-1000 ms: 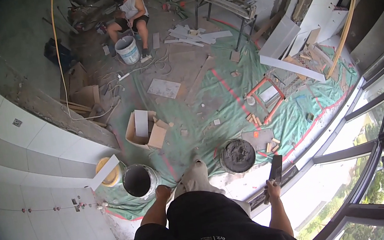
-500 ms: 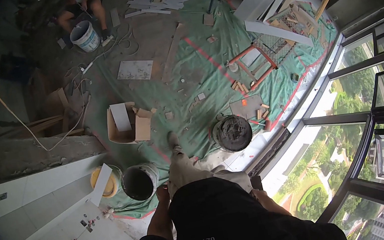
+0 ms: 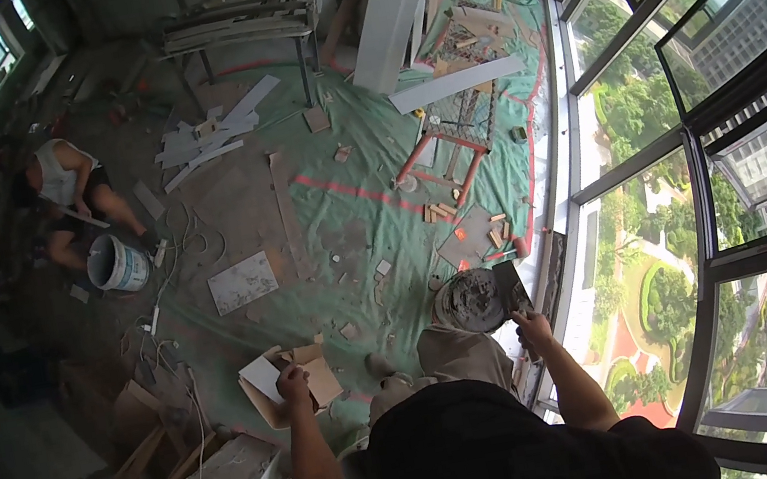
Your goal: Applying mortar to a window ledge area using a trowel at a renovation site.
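Note:
My right hand (image 3: 532, 328) is closed round the handle of a trowel (image 3: 511, 287), its flat dark blade pointing away from me. The blade lies beside, and in view overlaps, the rim of a bucket of dark grey mortar (image 3: 468, 302). I cannot tell whether the two touch. My left hand (image 3: 293, 384) is closed in front of an open cardboard box (image 3: 321, 376) with a white panel in it. Something small and dark shows at its fingers, too indistinct to name.
Green sheeting (image 3: 352, 234) with scraps covers much of the floor. A red frame (image 3: 464, 175) lies ahead, and a white bucket (image 3: 119, 263) stands by a seated person (image 3: 76, 189) at far left. Windows (image 3: 640, 196) run along my right. Cables (image 3: 158, 348) trail at left.
My view has tilted up and turned left. Both hands have come up from beside my body and reach forward; the trowel is now in plain sight by the mortar bucket.

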### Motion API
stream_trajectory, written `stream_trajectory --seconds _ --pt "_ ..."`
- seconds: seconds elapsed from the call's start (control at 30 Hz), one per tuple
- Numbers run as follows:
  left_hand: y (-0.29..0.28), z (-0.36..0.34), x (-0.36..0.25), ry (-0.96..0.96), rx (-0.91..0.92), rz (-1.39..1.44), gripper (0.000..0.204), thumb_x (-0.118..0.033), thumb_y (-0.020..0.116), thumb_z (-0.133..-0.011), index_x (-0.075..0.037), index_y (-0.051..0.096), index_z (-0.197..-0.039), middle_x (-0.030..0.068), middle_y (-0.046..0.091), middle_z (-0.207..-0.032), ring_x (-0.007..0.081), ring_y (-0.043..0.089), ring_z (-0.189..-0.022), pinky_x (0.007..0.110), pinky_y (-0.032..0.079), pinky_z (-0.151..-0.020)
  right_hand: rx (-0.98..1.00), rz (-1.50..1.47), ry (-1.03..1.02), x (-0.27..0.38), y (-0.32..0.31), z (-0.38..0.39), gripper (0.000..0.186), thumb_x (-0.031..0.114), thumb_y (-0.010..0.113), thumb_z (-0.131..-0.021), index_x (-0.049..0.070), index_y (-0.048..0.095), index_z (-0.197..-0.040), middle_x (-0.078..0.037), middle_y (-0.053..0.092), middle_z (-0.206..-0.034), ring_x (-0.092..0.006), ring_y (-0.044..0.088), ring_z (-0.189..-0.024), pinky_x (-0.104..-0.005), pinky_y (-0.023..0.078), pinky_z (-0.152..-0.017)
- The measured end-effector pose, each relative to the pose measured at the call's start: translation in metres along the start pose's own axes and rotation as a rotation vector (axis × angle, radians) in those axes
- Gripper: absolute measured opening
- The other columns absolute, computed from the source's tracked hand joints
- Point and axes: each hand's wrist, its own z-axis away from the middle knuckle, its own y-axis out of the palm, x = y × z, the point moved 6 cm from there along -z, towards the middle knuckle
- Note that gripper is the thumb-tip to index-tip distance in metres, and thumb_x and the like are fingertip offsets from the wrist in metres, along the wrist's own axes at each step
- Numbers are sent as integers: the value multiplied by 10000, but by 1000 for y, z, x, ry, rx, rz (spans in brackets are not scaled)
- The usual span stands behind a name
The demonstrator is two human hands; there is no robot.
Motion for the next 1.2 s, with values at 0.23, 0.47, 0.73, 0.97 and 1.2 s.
stream_trajectory --seconds 0.23,0.47,0.73,0.97,1.2 --pt "106 -21 -39 -65 73 -43 259 -190 734 -1147 39 803 -1247 90 813 -866 203 779 -758 337 620 -744 -188 59 248 -125 -12 -16 365 379 817 -1105 26 745 -1042 -73 630 -718 -213 583 -531 -445 475 -480" --pt "144 15 -42 -11 87 -362 273 -141 803 -1020 41 814 -1223 155 777 -805 270 749 -699 390 588 -702 -210 -58 692 -180 22 -50 328 380 781 -1041 85 739 -906 -75 672 -776 -264 650 -644 -507 501 -583" --pt "186 -46 -153 -436 -79 -193 75 -102 776 -933 -38 751 -903 119 715 -772 239 701 -669 434 521 -596 -222 -63 168 126 11 -232 497 478 875 -1012 -6 849 -1118 -72 756 -867 -193 653 -649 -422 534 -603" --pt "462 -199 -328 129 256 -611 232 -217 763 -1090 4 820 -1131 55 795 -909 195 742 -769 387 595 -734 -161 -207 -78 369 -19 -287 398 433 820 -1094 43 754 -1043 -11 658 -750 -122 610 -602 -379 498 -553" --pt "843 -221 -476 662 763 -791 376 -295 800 -1069 0 818 -1302 190 872 -1201 337 841 -1146 436 646 -972 -268 -44 58 340 -28 -271 426 438 836 -1069 44 700 -982 -64 702 -771 -174 673 -633 -381 511 -581"
